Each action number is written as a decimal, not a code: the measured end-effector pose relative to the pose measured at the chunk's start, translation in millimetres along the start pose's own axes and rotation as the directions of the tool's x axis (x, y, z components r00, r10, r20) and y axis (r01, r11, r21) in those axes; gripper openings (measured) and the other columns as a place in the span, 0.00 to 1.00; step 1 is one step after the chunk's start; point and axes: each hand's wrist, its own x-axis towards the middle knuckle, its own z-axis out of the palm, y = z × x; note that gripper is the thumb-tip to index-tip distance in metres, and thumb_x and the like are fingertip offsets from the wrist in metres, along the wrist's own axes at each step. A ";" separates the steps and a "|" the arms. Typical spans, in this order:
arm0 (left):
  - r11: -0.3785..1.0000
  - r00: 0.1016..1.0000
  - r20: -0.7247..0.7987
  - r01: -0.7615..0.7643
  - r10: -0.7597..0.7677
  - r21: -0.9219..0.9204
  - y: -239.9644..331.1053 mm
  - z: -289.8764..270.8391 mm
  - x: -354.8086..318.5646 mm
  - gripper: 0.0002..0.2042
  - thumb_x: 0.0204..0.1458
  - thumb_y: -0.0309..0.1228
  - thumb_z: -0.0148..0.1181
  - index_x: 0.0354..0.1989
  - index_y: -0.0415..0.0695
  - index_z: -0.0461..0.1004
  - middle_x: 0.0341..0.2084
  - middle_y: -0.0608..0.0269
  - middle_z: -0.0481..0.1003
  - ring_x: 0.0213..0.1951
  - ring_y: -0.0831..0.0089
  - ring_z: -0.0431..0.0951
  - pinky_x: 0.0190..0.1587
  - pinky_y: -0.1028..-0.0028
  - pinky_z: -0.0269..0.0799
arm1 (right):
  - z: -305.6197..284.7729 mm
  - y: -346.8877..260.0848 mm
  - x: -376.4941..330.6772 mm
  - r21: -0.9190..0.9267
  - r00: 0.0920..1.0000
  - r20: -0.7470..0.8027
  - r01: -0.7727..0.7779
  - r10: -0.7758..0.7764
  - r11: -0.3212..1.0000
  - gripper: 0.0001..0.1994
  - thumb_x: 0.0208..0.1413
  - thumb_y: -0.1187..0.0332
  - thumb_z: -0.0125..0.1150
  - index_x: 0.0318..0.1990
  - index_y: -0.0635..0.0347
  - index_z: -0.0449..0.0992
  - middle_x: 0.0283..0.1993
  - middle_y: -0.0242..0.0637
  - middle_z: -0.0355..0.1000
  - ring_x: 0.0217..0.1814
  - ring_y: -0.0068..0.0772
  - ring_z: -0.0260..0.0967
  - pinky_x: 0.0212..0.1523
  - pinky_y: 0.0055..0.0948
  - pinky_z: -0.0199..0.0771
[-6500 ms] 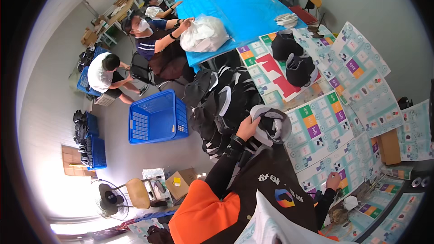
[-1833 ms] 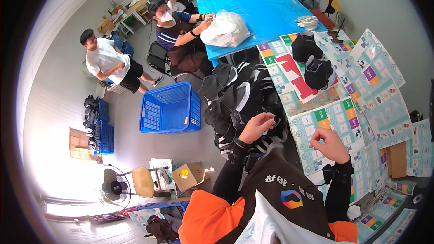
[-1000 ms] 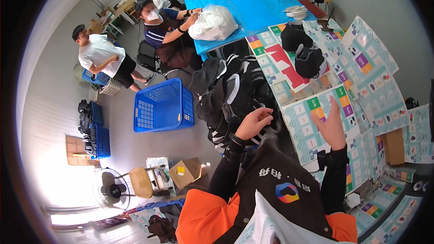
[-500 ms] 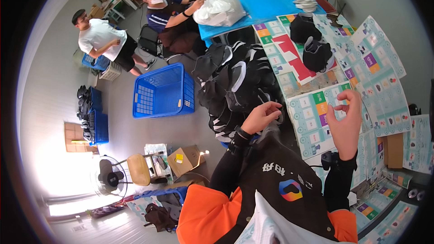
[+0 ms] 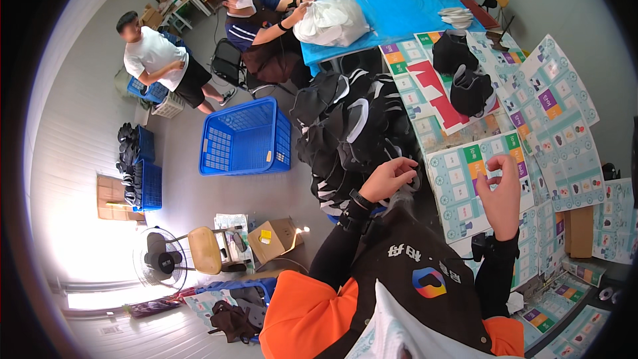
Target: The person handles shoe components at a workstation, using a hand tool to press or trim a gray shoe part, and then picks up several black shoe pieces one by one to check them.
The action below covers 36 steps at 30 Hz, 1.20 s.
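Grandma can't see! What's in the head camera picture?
The person's left hand is by a heap of black, shoe-like pieces, the right hand over printed sheets. A blue basket stands left of the heap; a co-worker grips a white bag.

White lettering crosses a dark apron [image 5: 399, 271] beside a round multicoloured logo [image 5: 428, 281]. On the worktop [image 5: 473, 134], a printed sheet [image 5: 457, 189] at the left edge bears white characters on green, orange and purple blocks, its finer print too small to read, with similar lettered blocks on the red-patterned sheet [image 5: 435, 100] near the far left corner and on sheets [image 5: 565, 139] along the right edge. Blurred white marks stand on a fan hub [image 5: 163, 262], while a yellow label [image 5: 266, 236] on a cardboard box [image 5: 282, 242] is illegible.
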 end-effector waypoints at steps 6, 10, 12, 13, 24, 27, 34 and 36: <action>1.000 1.000 0.020 -0.009 0.009 0.015 -0.8 0.0 4.6 0.16 0.63 0.31 0.59 0.56 0.37 0.73 0.40 0.64 0.81 0.39 0.81 0.79 0.45 0.79 0.74 | 0.0 9.6 -2.1 -0.009 1.000 -0.012 -0.012 0.012 1.000 0.13 0.53 0.79 0.62 0.44 0.64 0.68 0.42 0.40 0.67 0.35 0.33 0.70 0.37 0.30 0.74; 1.000 1.000 0.024 0.002 -0.002 -0.013 0.6 1.2 5.7 0.16 0.63 0.31 0.59 0.56 0.36 0.73 0.40 0.64 0.81 0.40 0.80 0.79 0.45 0.79 0.74 | -1.2 15.6 -1.9 0.028 1.000 -0.001 -0.028 0.028 0.999 0.09 0.54 0.78 0.62 0.42 0.64 0.71 0.36 0.38 0.71 0.32 0.32 0.71 0.36 0.30 0.73; 0.999 1.000 0.028 0.009 -0.008 -0.031 0.2 1.2 6.3 0.16 0.64 0.31 0.58 0.57 0.36 0.72 0.41 0.62 0.81 0.40 0.79 0.79 0.45 0.78 0.74 | -0.9 19.1 -3.3 0.034 0.999 -0.013 -0.029 0.029 0.999 0.08 0.55 0.77 0.62 0.41 0.65 0.72 0.35 0.38 0.73 0.31 0.31 0.71 0.35 0.29 0.72; 1.000 1.000 0.030 0.008 -0.007 -0.030 0.0 1.2 6.6 0.16 0.64 0.31 0.58 0.57 0.36 0.72 0.41 0.62 0.81 0.40 0.79 0.79 0.45 0.78 0.74 | -0.7 21.1 -4.0 0.040 0.999 -0.024 -0.029 0.030 0.999 0.06 0.55 0.77 0.62 0.40 0.65 0.73 0.33 0.37 0.74 0.29 0.30 0.71 0.34 0.29 0.72; 0.998 0.999 0.039 0.016 -0.014 -0.058 -3.9 2.3 6.9 0.16 0.64 0.31 0.58 0.57 0.36 0.72 0.41 0.61 0.80 0.41 0.78 0.79 0.46 0.77 0.74 | -0.1 27.1 -7.0 0.087 0.991 0.086 -0.109 0.102 0.990 0.03 0.58 0.75 0.61 0.37 0.65 0.75 0.31 0.37 0.76 0.27 0.27 0.71 0.29 0.27 0.70; 0.999 0.999 0.034 0.011 -0.010 -0.041 -3.4 4.2 7.0 0.16 0.64 0.31 0.58 0.57 0.37 0.72 0.41 0.62 0.81 0.41 0.78 0.80 0.45 0.78 0.74 | 2.3 26.5 -6.7 0.089 0.988 0.139 -0.082 0.070 0.993 0.04 0.58 0.73 0.62 0.37 0.64 0.75 0.30 0.38 0.76 0.27 0.30 0.72 0.29 0.28 0.70; 0.997 0.907 0.415 -0.062 0.072 -0.037 24.4 37.7 7.0 0.11 0.63 0.31 0.58 0.49 0.38 0.76 0.33 0.67 0.78 0.34 0.82 0.75 0.39 0.76 0.73 | 31.6 3.8 2.1 0.076 0.804 0.552 0.216 -0.222 0.973 0.08 0.59 0.67 0.58 0.33 0.62 0.74 0.31 0.49 0.75 0.34 0.57 0.73 0.31 0.43 0.70; 0.994 0.832 0.545 -0.103 0.106 -0.036 36.5 31.3 5.2 0.09 0.60 0.29 0.57 0.44 0.37 0.77 0.31 0.67 0.77 0.33 0.81 0.76 0.38 0.76 0.73 | 45.2 6.2 6.7 0.189 0.716 0.595 0.316 -0.365 0.930 0.08 0.55 0.69 0.55 0.28 0.64 0.73 0.26 0.47 0.71 0.28 0.54 0.71 0.28 0.41 0.68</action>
